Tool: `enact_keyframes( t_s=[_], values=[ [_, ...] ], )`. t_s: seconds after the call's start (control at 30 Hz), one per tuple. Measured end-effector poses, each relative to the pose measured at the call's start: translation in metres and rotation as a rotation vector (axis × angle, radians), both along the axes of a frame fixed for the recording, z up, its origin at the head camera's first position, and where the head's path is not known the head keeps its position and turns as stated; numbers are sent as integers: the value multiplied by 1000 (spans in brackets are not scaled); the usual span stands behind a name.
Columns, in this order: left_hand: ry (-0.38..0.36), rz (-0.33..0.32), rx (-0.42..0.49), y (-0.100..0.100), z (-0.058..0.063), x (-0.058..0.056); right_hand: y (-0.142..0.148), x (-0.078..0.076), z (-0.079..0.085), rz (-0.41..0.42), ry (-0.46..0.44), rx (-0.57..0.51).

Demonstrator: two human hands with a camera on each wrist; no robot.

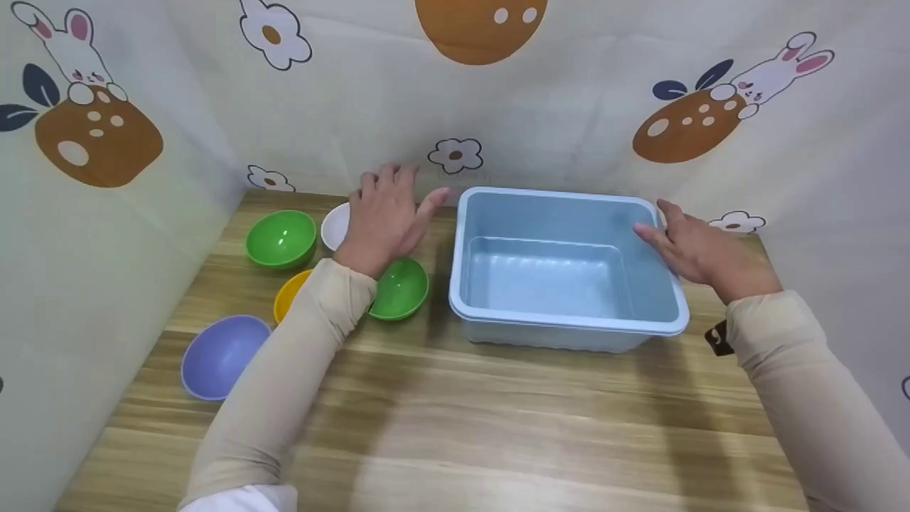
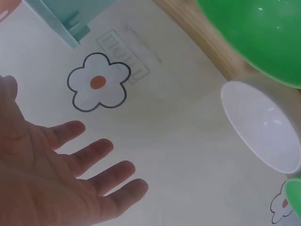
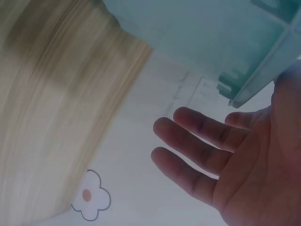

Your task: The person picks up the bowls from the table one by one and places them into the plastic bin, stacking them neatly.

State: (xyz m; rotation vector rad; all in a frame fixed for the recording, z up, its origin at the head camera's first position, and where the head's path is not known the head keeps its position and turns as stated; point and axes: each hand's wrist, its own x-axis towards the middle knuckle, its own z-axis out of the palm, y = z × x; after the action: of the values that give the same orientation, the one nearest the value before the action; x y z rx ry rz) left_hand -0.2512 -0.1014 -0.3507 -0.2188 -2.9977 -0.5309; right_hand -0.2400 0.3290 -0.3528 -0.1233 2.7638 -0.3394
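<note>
A light blue plastic basin [image 1: 569, 323] stands upright toward the back of the wooden table. My right hand [image 1: 700, 249] is at its right rim, thumb over the rim and fingers outside; in the right wrist view those fingers [image 3: 193, 155] are spread and nearly straight beside the basin wall [image 3: 188, 33]. My left hand [image 1: 387, 217] is raised above the bowls, left of the basin, fingers extended and holding nothing. Beneath it are a white bowl [image 1: 334, 227], partly hidden, and a green bowl [image 1: 402, 290]. In the left wrist view the palm [image 2: 42, 174] faces the camera, apart from the white bowl [image 2: 263, 127].
Another green bowl [image 1: 281, 240] sits at the back left. A yellow bowl [image 1: 288, 293] is partly behind the left forearm, and a larger purple bowl [image 1: 222, 355] lies nearer the front. Printed cloth walls [image 1: 569, 128] enclose the table. A small black tag [image 1: 718, 339] shows by the right sleeve.
</note>
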Motion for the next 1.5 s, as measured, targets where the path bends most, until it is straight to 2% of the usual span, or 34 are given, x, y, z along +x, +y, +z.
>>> enact_keyframes(
  t_s=[0.3,0.57,0.93,1.07,1.33,1.5],
  values=[
    [-18,20,12,-17,-6,13,1,7,-3,6,45,-34],
    [16,54,-124,-23,-14,31,8,16,-2,-29,54,-118],
    [-56,9,-155,-29,-37,49,10,20,-16,-61,55,-149],
    [-57,0,-154,-31,-45,54,11,20,-19,-70,37,-156],
    [-49,-9,-146,-35,-61,61,11,23,-26,-96,36,-322],
    [-63,-12,-153,-35,-68,62,15,22,-29,-133,-12,-356]
  ],
)
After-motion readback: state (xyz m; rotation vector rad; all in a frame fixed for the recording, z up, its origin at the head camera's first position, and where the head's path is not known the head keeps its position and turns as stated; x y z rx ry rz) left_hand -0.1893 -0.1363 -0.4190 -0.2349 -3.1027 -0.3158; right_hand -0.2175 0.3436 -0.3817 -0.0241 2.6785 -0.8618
